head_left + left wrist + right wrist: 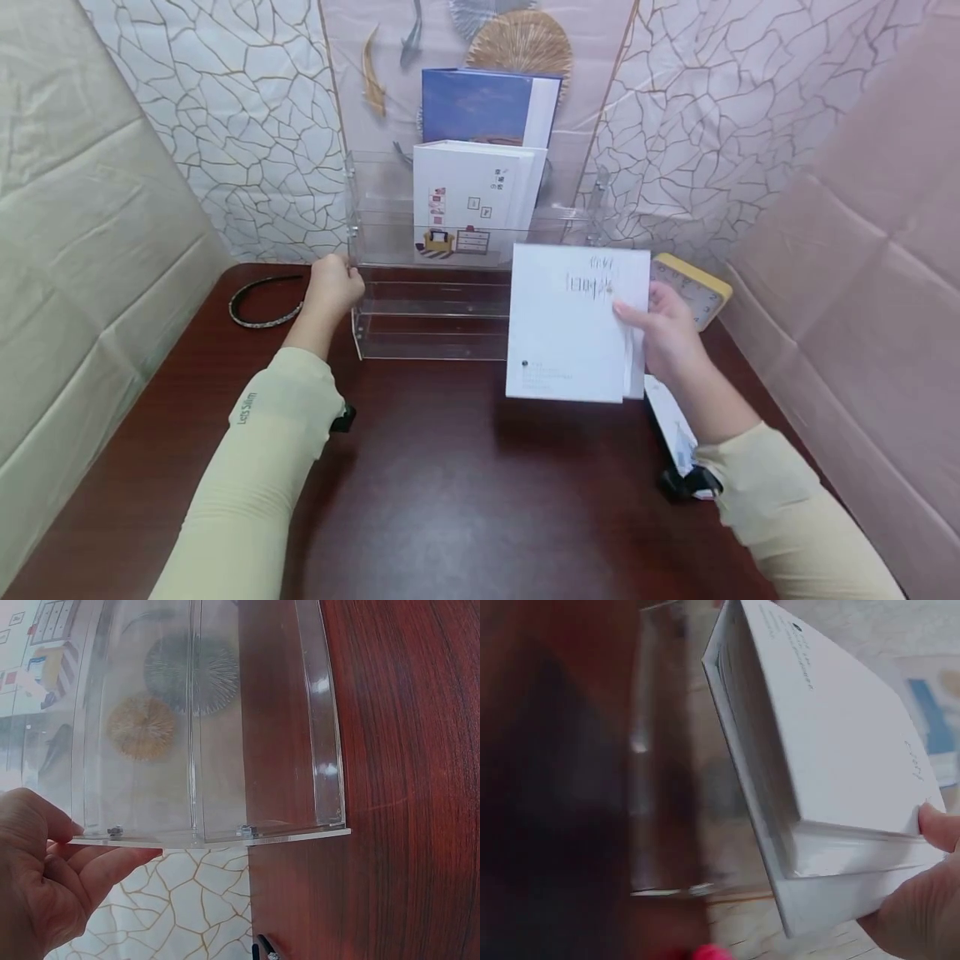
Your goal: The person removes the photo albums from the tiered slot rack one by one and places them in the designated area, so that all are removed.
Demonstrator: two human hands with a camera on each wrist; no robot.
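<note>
My left hand (333, 283) grips the left side edge of a clear acrylic rack (431, 346). In the left wrist view, the thumb and fingers of the left hand (52, 874) pinch the rack's side panel (285, 838). My right hand (671, 329) holds a white hardcover book (570, 333) by its right edge, with the thumb on the cover, raised in front of the rack's right part. The right wrist view shows the book's (840, 727) cover standing slightly apart from the pages. Upright in the rack are a white book with a furniture drawing (472, 196) and, behind it, a blue book (476, 104).
A dark, sparkly headband (266, 321) lies left of the rack. At the right stands a yellow-framed clock (693, 287). A flat white item (671, 425) lies partly under my right wrist. Fabric-like walls (225, 108) enclose the dark wooden table (420, 483).
</note>
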